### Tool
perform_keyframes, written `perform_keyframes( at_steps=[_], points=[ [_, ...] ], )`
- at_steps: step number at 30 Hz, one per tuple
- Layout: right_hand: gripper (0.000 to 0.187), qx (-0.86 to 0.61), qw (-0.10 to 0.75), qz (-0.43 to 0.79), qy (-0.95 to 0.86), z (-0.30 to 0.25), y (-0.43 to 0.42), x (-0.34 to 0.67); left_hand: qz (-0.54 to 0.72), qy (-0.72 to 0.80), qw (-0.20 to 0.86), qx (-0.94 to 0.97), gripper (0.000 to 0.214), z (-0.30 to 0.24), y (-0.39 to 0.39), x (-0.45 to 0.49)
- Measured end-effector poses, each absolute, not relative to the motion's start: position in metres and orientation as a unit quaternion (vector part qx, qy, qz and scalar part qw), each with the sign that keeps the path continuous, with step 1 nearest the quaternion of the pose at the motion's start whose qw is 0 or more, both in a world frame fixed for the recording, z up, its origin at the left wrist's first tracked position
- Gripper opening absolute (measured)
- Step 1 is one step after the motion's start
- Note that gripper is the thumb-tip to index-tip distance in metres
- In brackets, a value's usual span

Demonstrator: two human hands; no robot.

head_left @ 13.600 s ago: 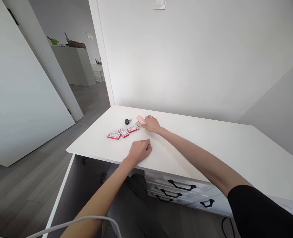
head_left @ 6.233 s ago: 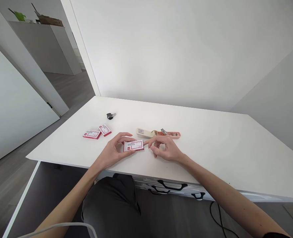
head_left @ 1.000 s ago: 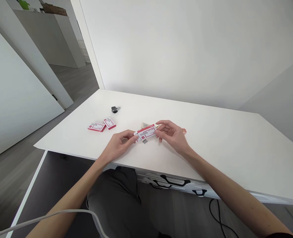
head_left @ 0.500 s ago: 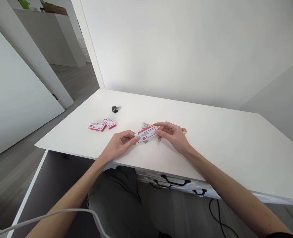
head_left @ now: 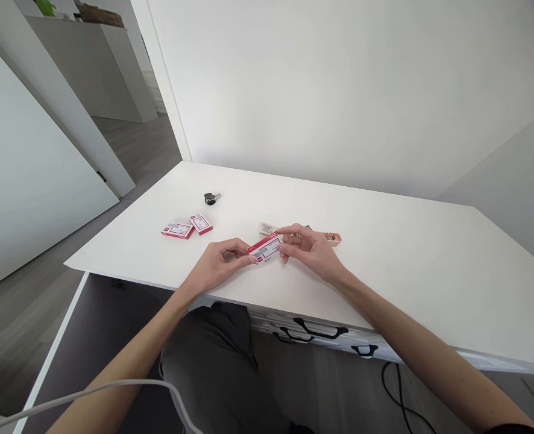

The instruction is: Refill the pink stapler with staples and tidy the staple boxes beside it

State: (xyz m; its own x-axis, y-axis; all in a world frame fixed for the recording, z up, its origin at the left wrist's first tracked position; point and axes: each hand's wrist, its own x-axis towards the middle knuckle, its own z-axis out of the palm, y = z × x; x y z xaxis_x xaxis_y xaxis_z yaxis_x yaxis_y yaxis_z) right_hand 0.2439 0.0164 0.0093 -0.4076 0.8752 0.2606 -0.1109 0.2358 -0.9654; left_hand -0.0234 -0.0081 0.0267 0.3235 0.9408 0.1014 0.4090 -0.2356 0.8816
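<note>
**At the white table (head_left: 407, 259), a little box (head_left: 267, 247) pinched at both ends**

On the left, two flat red and white boxes (head_left: 178, 230) (head_left: 201, 223) lie very close together. A black tool (head_left: 212, 199) with a silver end sits behind them. Next comes the left hand (head_left: 222, 264), with its thumb and fingers pinching the near end of the little box. The box is between the two hands. Its long way slants: the low end points at the left hand, and the other end points right and a bit away. Half a second ago, a white bit stuck out by the left thumb; now it does not show, and more of the red side does. The right hand (head_left: 310, 250) pinches the far end. Behind it lies a pink and cream stapler (head_left: 334, 239), partly hidden, with more pink showing than before.
</note>
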Motion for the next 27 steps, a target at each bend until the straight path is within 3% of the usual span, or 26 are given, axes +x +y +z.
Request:
perform_keyframes(
  at_steps=[9,17,23,27],
  points=[
    [0.044,-0.292,0.440,0.547,-0.650,0.011,0.013,0.242,0.358,0.479,0.371,0.711,0.042,0.031,-0.010,-0.021],
    [0.039,-0.301,0.438,0.527,-0.663,0.012,0.013,0.243,0.526,0.604,0.267,0.535,0.038,0.028,-0.007,-0.020],
    [0.029,-0.328,0.399,0.510,-0.687,0.011,0.014,0.246,0.428,0.706,0.171,0.537,0.031,0.018,0.002,-0.022],
    [0.028,-0.331,0.388,0.496,-0.703,0.011,0.013,0.246,0.412,0.711,0.148,0.551,0.039,0.015,0.003,-0.022]
  ],
)
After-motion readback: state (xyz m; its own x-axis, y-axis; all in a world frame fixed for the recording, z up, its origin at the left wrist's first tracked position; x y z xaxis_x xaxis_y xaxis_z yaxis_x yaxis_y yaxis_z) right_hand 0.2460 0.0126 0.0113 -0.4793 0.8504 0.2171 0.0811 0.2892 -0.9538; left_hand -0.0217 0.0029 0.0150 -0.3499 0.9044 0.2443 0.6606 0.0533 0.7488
